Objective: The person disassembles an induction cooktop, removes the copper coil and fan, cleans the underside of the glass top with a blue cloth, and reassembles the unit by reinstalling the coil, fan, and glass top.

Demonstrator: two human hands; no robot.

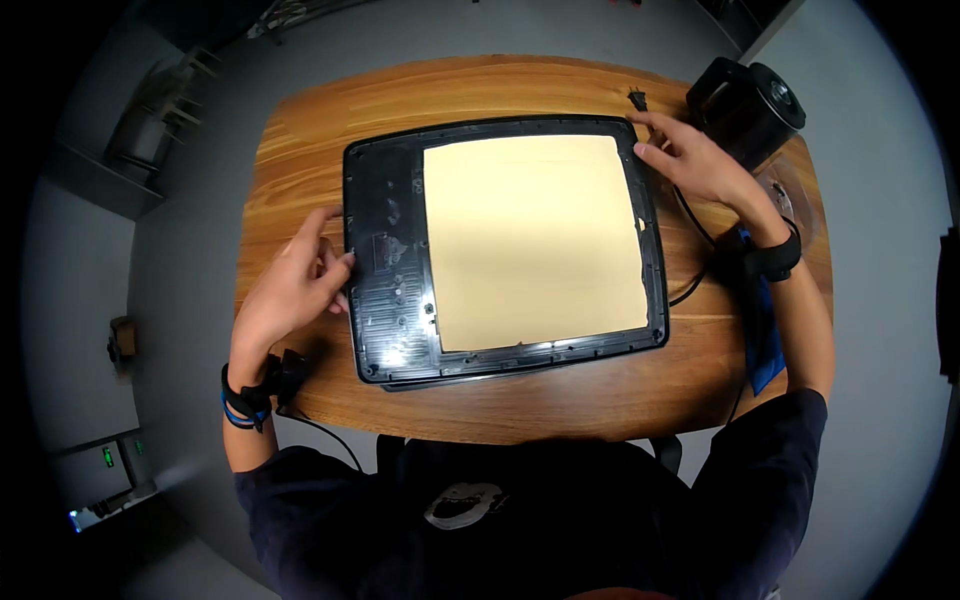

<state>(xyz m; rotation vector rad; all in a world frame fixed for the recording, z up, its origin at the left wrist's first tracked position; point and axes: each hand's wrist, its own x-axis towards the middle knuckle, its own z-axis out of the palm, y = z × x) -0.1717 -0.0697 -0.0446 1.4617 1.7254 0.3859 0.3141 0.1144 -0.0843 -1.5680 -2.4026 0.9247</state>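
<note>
In front of me on the wooden table lies a flat, rectangular black plastic panel (388, 270) with rounded corners and screw holes along its rim. A cream-coloured sheet (535, 245) covers most of its inner face. My left hand (295, 275) grips the panel's left edge, thumb against the rim and fingers curled beside it; some fingertips are hidden. At the far right corner my right hand (695, 160) has its thumb and index finger on either side of the corner. A dark layer shows under the panel's near edge.
The wooden table (480, 410) has curved edges. At the far right stands a black jug-shaped appliance (745, 115), with a clear plastic item (800, 195) close by. A black plug (637, 98) and cord (692, 292) lie near the panel. Blue cloth (765, 340) hangs by my right forearm.
</note>
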